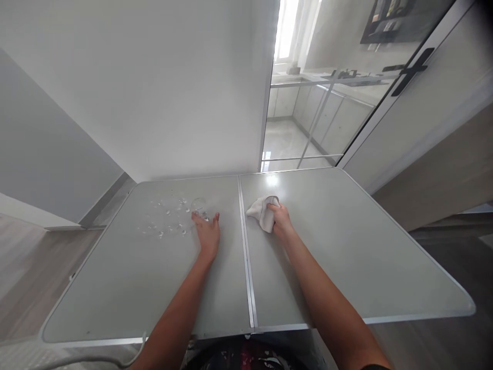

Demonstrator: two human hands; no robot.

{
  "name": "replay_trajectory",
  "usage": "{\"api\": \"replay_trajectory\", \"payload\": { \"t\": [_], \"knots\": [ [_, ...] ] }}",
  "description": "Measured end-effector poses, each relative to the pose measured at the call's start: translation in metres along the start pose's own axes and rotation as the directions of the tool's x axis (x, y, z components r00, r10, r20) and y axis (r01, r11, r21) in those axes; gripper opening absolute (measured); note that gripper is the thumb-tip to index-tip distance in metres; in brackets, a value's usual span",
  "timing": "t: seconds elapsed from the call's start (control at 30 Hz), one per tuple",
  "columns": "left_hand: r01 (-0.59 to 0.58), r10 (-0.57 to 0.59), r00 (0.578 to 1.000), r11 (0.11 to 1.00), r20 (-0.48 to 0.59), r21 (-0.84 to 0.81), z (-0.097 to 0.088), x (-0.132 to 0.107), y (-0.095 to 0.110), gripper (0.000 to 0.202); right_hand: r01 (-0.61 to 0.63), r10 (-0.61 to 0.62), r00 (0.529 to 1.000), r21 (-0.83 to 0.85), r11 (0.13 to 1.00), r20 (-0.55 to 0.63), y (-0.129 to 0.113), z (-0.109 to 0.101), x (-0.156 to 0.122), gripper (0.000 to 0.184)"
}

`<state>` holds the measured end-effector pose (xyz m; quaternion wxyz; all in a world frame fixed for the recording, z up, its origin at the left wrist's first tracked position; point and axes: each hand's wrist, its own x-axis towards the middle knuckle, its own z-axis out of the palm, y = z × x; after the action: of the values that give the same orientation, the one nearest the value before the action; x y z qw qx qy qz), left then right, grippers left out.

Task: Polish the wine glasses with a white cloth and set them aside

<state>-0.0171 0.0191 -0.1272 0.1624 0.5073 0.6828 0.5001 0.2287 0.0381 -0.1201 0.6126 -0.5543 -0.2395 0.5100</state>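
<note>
My right hand [282, 220] is closed on a white cloth [265, 211], which hangs bunched just right of the table's centre seam. My left hand [208, 234] reaches over the left half, thumb and fingers spread apart. At its fingertips is a clear glass-like piece [199, 204] with a round outline; I cannot tell whether the fingers touch it. Left of that hand stand several small clear, transparent objects [168, 211], perhaps glasses. Their outlines are too faint to make out exactly.
The pale folding table [327, 246] has a metal edge and a metal seam [245, 257] down its middle. A white wall [192, 103] rises behind it. At the right is a glass door with a black handle [413, 72]. A cable [115, 363] runs near the front left edge.
</note>
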Motion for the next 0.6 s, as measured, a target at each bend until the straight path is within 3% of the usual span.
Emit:
{"api": "replay_trajectory", "payload": {
  "t": [0.07, 0.17, 0.23, 0.3, 0.4, 0.47, 0.6],
  "knots": [
    [-0.040, 0.040, 0.999, 0.995, -0.007, -0.090, 0.002, 0.009, 0.003, 0.064, 0.040, -0.044, 0.998, -0.080, 0.996, -0.053, 0.000, 0.002, -0.004, 0.037],
    [-0.163, 0.182, 0.972, 0.977, 0.145, -0.136, -0.002, 0.019, 0.009, 0.054, 0.278, -0.318, 0.946, -0.343, 0.897, -0.065, -0.003, 0.006, -0.017, 0.028],
    [-0.291, 0.294, 0.911, 0.955, 0.289, -0.056, -0.006, 0.020, 0.011, 0.055, 0.438, -0.490, 0.871, -0.481, 0.759, 0.021, -0.005, 0.010, -0.028, 0.024],
    [-0.419, 0.368, 0.848, 0.906, 0.382, 0.057, -0.009, 0.017, 0.010, 0.057, 0.539, -0.548, 0.822, -0.526, 0.657, 0.157, -0.005, 0.013, -0.038, 0.021],
    [-0.537, 0.440, 0.779, 0.836, 0.447, 0.111, -0.012, 0.013, 0.005, 0.059, 0.624, -0.459, 0.780, -0.478, 0.618, 0.425, -0.003, 0.018, -0.048, 0.014],
    [-0.567, 0.467, 0.751, 0.818, 0.466, 0.095, -0.013, 0.011, 0.001, 0.058, 0.603, -0.346, 0.763, -0.409, 0.684, 0.547, -0.004, 0.021, -0.052, 0.019],
    [-0.588, 0.492, 0.707, 0.808, 0.508, 0.035, -0.016, 0.008, 0.001, 0.053, 0.415, -0.178, 0.759, -0.254, 0.874, 0.626, -0.012, 0.022, -0.057, 0.049]
  ]
}}
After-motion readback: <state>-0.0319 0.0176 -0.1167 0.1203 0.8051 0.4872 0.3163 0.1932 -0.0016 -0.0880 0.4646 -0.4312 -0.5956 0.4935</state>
